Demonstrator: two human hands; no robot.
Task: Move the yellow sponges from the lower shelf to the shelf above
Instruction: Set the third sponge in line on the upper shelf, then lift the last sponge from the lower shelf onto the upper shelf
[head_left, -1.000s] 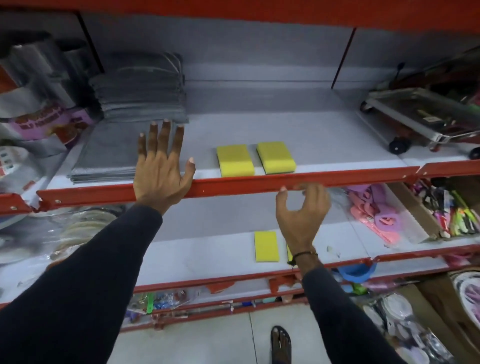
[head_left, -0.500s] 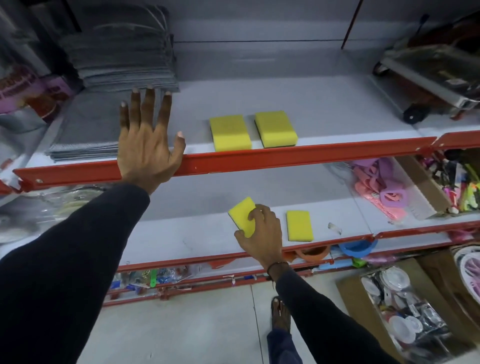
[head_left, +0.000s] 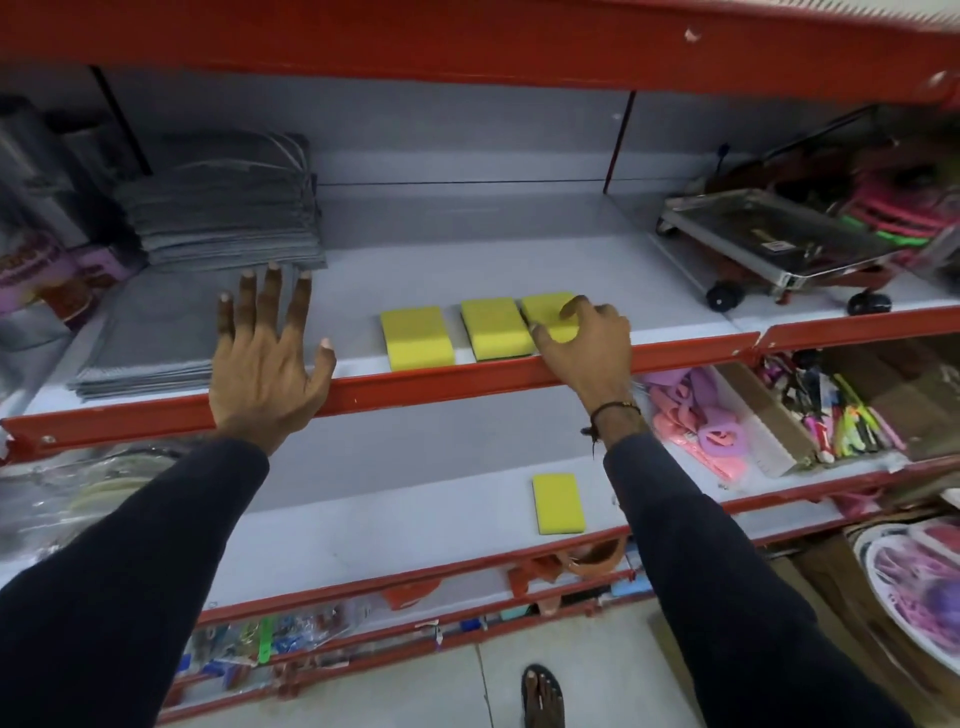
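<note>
His right hand (head_left: 582, 343) fingers pinch the third sponge (head_left: 550, 317) onto the upper shelf (head_left: 519, 260); next, fetch the last sponge (head_left: 558, 503) below.

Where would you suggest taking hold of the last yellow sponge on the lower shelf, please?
Pinch the lower-shelf sponge across its two long edges, coming from above and in front. It lies flat with a short end toward the shelf's red lip, nothing beside it, so both long sides are free.
</note>
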